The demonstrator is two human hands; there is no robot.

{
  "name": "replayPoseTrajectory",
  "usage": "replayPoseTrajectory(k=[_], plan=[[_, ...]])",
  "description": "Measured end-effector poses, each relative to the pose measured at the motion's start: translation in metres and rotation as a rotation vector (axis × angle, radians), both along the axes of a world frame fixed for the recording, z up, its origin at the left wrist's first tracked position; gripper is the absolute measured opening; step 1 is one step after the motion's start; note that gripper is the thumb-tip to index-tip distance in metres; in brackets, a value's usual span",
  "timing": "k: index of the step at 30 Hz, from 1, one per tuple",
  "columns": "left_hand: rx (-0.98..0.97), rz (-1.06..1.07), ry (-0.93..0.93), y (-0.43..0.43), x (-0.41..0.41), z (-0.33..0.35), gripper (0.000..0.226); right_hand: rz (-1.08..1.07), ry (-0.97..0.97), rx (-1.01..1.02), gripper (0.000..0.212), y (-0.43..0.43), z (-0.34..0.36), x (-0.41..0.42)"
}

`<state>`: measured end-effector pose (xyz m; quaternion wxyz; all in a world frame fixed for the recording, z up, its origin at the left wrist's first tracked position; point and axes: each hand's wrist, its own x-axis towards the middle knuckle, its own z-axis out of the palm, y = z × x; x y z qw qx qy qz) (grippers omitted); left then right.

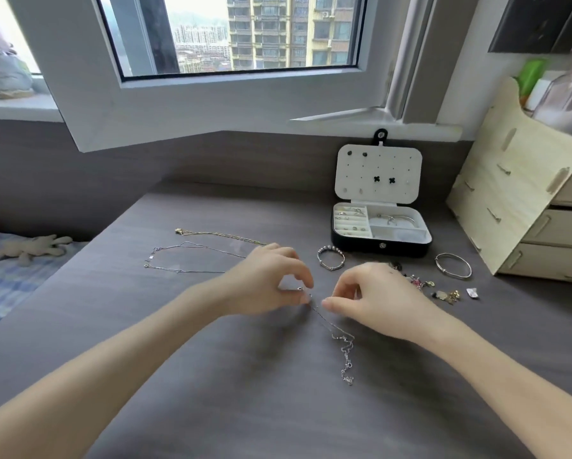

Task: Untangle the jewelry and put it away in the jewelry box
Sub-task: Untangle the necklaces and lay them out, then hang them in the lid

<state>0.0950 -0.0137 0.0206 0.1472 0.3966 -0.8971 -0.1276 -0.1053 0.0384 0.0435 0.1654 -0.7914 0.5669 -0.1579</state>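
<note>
1. While the jewelry box (380, 241) stands open at the back of the grey worktop (245, 392), a person's left hand (271, 276) and right hand (374, 299) meet near its middle. Each pinches the same fine silver chain (342, 342) between thumb and fingertip.
2. The hands sit close together without touching, seemingly to hold a short stretch taut so a knot can be teased apart. The rest of the chain trails in a kinked tail on the worktop, toward the person.
3. A gold necklace (218, 234) and a silver necklace (185, 256) lie spread out to the left, apparently laid flat so they cannot tangle.
4. A beaded bracelet (331, 258), a bangle (453, 266) and a cluster of small charms (443, 293) lie just in front of the box, handy for packing.
5. No brand, label or writing is legible.
</note>
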Motion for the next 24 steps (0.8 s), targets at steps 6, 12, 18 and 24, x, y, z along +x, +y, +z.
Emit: replayPoseTrajectory(k=[6,12,18,24], plan=[[0.081,0.004,0.043,0.0,-0.009,-0.008,0.007,0.111,0.003,-0.036,0.027,0.045,-0.006,-0.018],[-0.132,-0.063,0.045,0.002,-0.007,-0.021,0.021,0.266,0.063,-0.13,0.02,0.054,-0.032,-0.017],[-0.107,0.109,0.262,0.01,-0.006,-0.025,0.023,0.277,0.055,-0.146,0.029,0.054,-0.039,-0.022],[0.329,0.482,0.904,0.025,0.012,0.003,0.028,0.155,-0.299,0.013,0.02,0.05,-0.024,-0.023]])
